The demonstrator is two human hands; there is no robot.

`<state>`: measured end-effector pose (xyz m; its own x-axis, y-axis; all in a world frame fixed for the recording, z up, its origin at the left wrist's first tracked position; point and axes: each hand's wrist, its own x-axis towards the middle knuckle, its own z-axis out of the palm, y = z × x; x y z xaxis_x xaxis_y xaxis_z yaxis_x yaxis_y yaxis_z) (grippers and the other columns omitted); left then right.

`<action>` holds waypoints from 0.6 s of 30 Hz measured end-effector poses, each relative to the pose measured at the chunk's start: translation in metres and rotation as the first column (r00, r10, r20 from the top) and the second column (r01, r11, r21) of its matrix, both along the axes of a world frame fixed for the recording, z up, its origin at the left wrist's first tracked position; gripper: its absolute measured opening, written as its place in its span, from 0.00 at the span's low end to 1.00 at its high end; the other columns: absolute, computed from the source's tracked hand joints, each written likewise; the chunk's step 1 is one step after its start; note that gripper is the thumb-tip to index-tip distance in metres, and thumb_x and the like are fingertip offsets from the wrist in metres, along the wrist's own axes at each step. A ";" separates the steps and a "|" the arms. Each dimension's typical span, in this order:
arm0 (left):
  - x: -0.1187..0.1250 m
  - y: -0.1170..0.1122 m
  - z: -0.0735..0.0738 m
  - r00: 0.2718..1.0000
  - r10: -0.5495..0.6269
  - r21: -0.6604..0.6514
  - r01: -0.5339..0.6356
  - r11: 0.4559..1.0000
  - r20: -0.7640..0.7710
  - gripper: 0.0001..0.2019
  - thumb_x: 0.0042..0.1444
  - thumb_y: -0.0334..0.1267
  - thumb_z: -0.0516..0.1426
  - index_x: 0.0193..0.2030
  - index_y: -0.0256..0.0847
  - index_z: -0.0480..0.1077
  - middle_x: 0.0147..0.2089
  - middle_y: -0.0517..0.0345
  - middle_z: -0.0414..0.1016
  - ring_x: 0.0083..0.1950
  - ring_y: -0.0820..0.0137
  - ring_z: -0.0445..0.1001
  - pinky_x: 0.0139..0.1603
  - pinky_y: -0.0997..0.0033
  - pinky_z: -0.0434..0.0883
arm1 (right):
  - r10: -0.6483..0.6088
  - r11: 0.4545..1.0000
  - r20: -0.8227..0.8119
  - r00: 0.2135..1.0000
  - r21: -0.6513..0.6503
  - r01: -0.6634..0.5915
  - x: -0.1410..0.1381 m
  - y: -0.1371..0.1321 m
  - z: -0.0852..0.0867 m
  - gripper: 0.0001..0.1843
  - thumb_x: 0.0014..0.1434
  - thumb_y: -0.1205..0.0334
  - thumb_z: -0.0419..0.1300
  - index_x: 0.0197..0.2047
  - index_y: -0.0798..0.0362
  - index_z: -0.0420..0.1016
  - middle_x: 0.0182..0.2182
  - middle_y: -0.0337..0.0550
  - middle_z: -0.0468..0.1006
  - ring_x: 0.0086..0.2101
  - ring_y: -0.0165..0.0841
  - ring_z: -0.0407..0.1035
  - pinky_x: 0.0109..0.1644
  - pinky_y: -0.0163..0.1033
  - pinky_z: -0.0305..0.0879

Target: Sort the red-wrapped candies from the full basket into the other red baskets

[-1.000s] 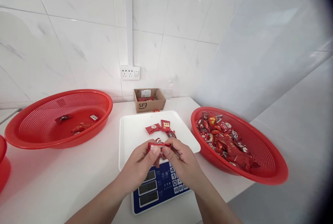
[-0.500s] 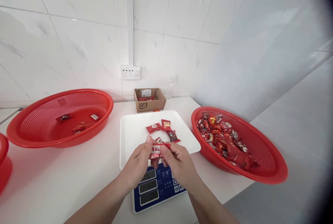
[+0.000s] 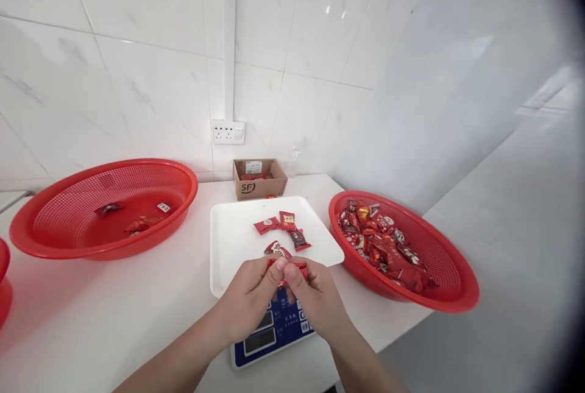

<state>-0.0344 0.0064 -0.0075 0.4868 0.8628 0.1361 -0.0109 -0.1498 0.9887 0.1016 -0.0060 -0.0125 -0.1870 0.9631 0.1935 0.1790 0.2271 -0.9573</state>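
Between my two hands is a small red candy packet [image 3: 299, 266], mostly covered by my thumbs. My left hand [image 3: 253, 286] grips its left side and my right hand [image 3: 313, 286] its right side, with the thumb tips touching. Both are closed over the front of a weighing scale [image 3: 219, 259] with a white pan. Several wrapped candies lie on the pan: a plain red packet [image 3: 266, 225], a red packet with yellow print [image 3: 287, 220], a dark brown and red one [image 3: 299, 239] and a red and white one [image 3: 276, 249]. My hands partly hide the scale's blue panel [image 3: 286, 344].
To the right, a red basket [image 3: 457, 295] holds a heap of wrapped candies. A wider red basket [image 3: 59, 247] at left has a few. Behind the scale stands a cardboard box [image 3: 262, 189] with red packets inside. Another red basket's rim [image 3: 3, 259] shows at the left edge.
My thumbs have come together over the candy packet, covering its white printed label. The view has shifted slightly, and the candies on the pan lie as before.
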 end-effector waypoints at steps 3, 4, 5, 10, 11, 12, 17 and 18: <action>-0.001 -0.005 0.002 0.996 -0.067 -0.072 0.071 0.995 0.059 0.20 0.60 0.53 0.46 0.24 0.40 0.63 0.23 0.63 0.61 0.27 0.72 0.63 0.30 0.73 0.63 | -0.009 1.000 -0.041 0.999 0.022 0.010 -0.004 -0.010 0.005 0.25 0.57 0.41 0.50 0.20 0.52 0.66 0.15 0.37 0.68 0.19 0.28 0.63 0.23 0.33 0.60; -0.001 -0.007 0.003 0.994 -0.079 -0.089 0.085 0.992 0.076 0.21 0.59 0.53 0.47 0.24 0.40 0.63 0.22 0.63 0.61 0.27 0.72 0.62 0.30 0.73 0.62 | -0.015 0.999 -0.059 0.998 0.030 0.016 -0.006 -0.014 0.006 0.25 0.57 0.41 0.50 0.20 0.52 0.66 0.15 0.37 0.68 0.19 0.29 0.64 0.24 0.34 0.61; -0.001 -0.010 0.005 0.992 -0.085 -0.100 0.095 0.990 0.093 0.21 0.59 0.53 0.47 0.23 0.40 0.62 0.22 0.63 0.60 0.27 0.73 0.62 0.30 0.73 0.62 | -0.019 0.999 -0.077 0.997 0.038 0.022 -0.007 -0.018 0.008 0.25 0.57 0.40 0.50 0.20 0.51 0.65 0.15 0.37 0.68 0.19 0.29 0.65 0.24 0.34 0.62; 0.003 -0.032 0.011 0.984 -0.073 -0.115 0.093 0.989 0.165 0.21 0.57 0.54 0.49 0.23 0.39 0.63 0.23 0.62 0.63 0.26 0.73 0.61 0.29 0.73 0.61 | -0.032 0.998 -0.172 0.985 0.045 0.040 -0.011 -0.039 0.014 0.26 0.54 0.39 0.52 0.17 0.50 0.59 0.13 0.37 0.66 0.18 0.30 0.66 0.24 0.35 0.64; 0.003 -0.038 0.012 0.985 -0.066 -0.109 0.084 0.990 0.160 0.22 0.58 0.54 0.48 0.23 0.39 0.64 0.23 0.62 0.64 0.26 0.73 0.61 0.29 0.73 0.60 | -0.030 0.998 -0.193 0.981 0.049 0.040 -0.012 -0.044 0.013 0.26 0.54 0.38 0.52 0.18 0.50 0.60 0.13 0.37 0.66 0.18 0.30 0.66 0.24 0.35 0.64; 0.002 -0.043 0.012 0.987 -0.062 -0.098 0.077 0.992 0.149 0.22 0.58 0.55 0.48 0.24 0.39 0.64 0.23 0.61 0.64 0.26 0.73 0.60 0.29 0.73 0.60 | -0.022 0.998 -0.209 0.978 0.055 0.034 -0.013 -0.049 0.013 0.26 0.54 0.38 0.52 0.18 0.50 0.60 0.13 0.36 0.65 0.18 0.30 0.66 0.24 0.35 0.64; -0.009 -0.074 0.009 0.996 -0.035 -0.022 0.037 0.999 0.086 0.21 0.60 0.52 0.47 0.24 0.40 0.61 0.23 0.63 0.63 0.26 0.75 0.59 0.28 0.74 0.58 | 0.046 0.998 -0.213 0.976 0.057 -0.035 -0.020 -0.074 0.005 0.26 0.55 0.38 0.51 0.19 0.50 0.59 0.14 0.35 0.64 0.19 0.30 0.65 0.25 0.35 0.62; -0.012 -0.079 0.008 0.996 -0.024 -0.022 0.026 0.999 0.081 0.20 0.60 0.52 0.47 0.24 0.40 0.61 0.23 0.64 0.62 0.26 0.75 0.59 0.28 0.74 0.58 | 0.059 0.997 -0.197 0.979 0.057 -0.049 -0.021 -0.078 0.003 0.26 0.55 0.38 0.50 0.19 0.51 0.59 0.14 0.36 0.64 0.19 0.29 0.64 0.25 0.35 0.60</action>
